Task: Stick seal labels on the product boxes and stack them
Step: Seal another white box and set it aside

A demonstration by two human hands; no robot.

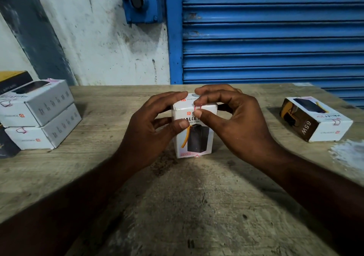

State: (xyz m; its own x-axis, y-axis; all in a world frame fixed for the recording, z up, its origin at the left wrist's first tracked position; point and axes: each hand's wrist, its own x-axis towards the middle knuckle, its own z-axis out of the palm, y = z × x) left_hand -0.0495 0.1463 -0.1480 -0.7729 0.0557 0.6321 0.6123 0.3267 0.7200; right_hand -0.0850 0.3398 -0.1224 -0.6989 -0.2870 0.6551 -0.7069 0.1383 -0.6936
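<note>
At the centre of the head view, an upright product box [194,131] is stood on end on the wooden table [197,206], its printed front turned toward the camera. It is gripped at its nine-o'clock side by the left hand [149,129], whose fingers are curled round it and whose thumb is laid on the front face. Its top is pinched from three o'clock by the right hand [226,118]: the fingers are bent over the top and the thumb is pressed onto a red-outlined seal label [197,108] folded over the top front edge. Toward nine o'clock a stack of two white boxes [37,116] is seen, well apart from the hands. Toward three o'clock a single box [315,119] is laid flat. Behind the table, a blue roller shutter [271,33] is seen at one o'clock and a stained wall [110,39] at eleven.
</note>
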